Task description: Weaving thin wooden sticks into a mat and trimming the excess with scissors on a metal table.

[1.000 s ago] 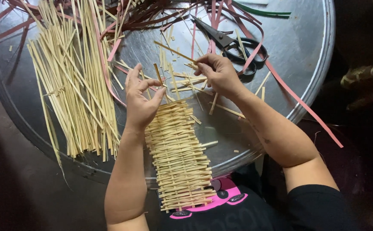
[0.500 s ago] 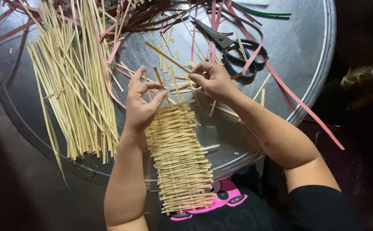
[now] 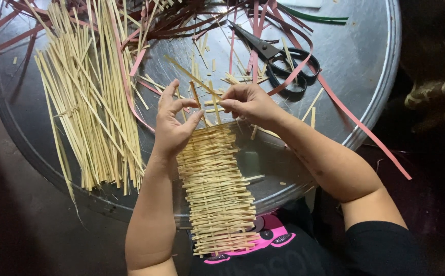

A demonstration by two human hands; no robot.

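Observation:
A long woven mat of pale straw strips [image 3: 216, 189] lies from the round metal tray [image 3: 365, 56] down over its near edge toward my lap. My left hand [image 3: 174, 122] rests at the mat's upper left corner, thumb and fingers pinching an upright strand there. My right hand [image 3: 248, 102] is just above the mat's top right, fingers closed on a thin pale straw strip [image 3: 194, 77] that slants up to the left. Several loose upright strands stick up between both hands.
A large pile of pale straw strips [image 3: 87, 97] covers the tray's left half. Black scissors [image 3: 278, 53] lie at upper right among pink and dark red strips [image 3: 345, 110]. A green strip [image 3: 314, 18] lies at the top. Short offcuts are scattered near my hands.
My right hand has shifted slightly left with the strip, bringing it closer to the mat's top edge. The left hand has stayed at the upper left corner.

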